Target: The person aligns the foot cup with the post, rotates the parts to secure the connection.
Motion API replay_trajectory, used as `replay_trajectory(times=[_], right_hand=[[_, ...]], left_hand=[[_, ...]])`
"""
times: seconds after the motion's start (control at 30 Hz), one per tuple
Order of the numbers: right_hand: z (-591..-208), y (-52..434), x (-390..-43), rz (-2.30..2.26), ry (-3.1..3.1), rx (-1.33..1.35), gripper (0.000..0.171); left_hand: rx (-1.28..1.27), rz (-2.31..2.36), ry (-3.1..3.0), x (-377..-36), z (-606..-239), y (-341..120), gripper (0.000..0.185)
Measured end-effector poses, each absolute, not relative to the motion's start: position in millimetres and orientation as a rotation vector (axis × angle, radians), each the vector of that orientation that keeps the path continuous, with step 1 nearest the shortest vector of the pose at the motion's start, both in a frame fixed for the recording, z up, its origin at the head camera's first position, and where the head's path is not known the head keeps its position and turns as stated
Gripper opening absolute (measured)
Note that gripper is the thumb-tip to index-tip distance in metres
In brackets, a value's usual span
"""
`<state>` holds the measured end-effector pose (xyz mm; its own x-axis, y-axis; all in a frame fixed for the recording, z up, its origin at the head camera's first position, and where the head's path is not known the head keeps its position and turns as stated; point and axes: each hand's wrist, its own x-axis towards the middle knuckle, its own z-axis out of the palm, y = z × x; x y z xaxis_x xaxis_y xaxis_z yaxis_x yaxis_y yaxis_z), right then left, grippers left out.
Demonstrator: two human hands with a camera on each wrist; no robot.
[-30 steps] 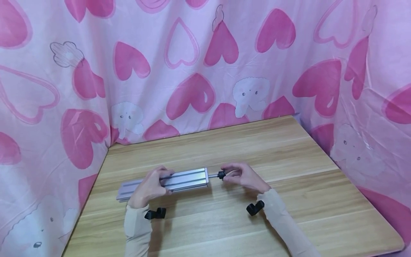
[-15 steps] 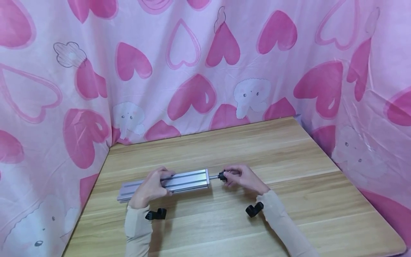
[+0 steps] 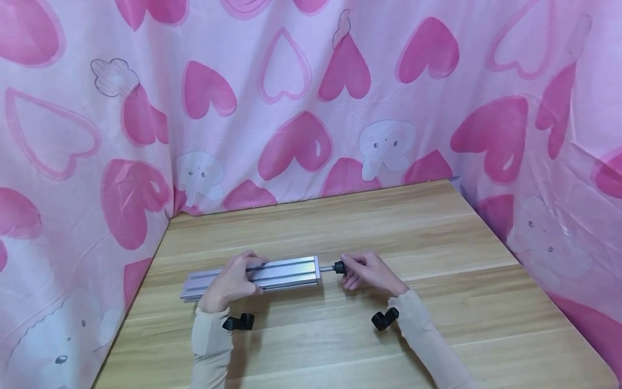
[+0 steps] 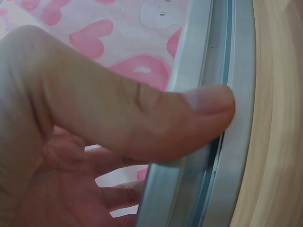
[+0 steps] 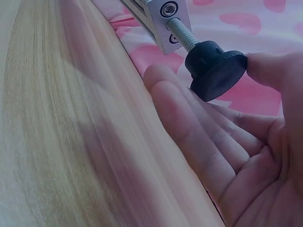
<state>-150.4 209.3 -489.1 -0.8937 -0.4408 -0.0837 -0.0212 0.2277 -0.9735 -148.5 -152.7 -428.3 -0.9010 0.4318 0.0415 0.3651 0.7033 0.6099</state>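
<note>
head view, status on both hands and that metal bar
Left hand grips the metal bar, thumb across its groove. Right hand pinches the black knob on the screw at the bar's end. Table around them unobstructed.

bright, even light; soft shadows; wrist views blurred close-up.

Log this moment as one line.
left hand grips aluminium rail | right hand pinches black foot knob | wooden table

On the table (image 3: 437, 243), the rail (image 3: 286, 272) lies left of the knob (image 3: 338, 267).
</note>
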Motion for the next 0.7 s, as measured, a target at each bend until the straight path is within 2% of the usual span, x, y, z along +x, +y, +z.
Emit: replay_trajectory(times=[0.13, 0.3, 0.5, 0.7], right_hand=[[-488.7, 211.4, -149.5, -1.677, 2.215, -0.435, 0.054], [-485.7, 216.3, -144.9, -1.682, 2.290, -0.500, 0.050], [-485.4, 218.5, -143.0, -1.780, 2.207, -0.615, 0.059], [-484.6, 218.5, -142.1, -1.764, 2.233, -0.587, 0.055]], left_hand=[[0.630, 0.947, 2.804, -147.9, -426.3, -153.5, 0.063], [0.590, 0.919, 2.808, -147.1, -426.6, -154.5, 0.065], [0.608, 0.917, 2.821, -147.4, -428.6, -156.7, 0.066], [0.576, 0.915, 2.809, -147.0, -427.9, -154.6, 0.066]])
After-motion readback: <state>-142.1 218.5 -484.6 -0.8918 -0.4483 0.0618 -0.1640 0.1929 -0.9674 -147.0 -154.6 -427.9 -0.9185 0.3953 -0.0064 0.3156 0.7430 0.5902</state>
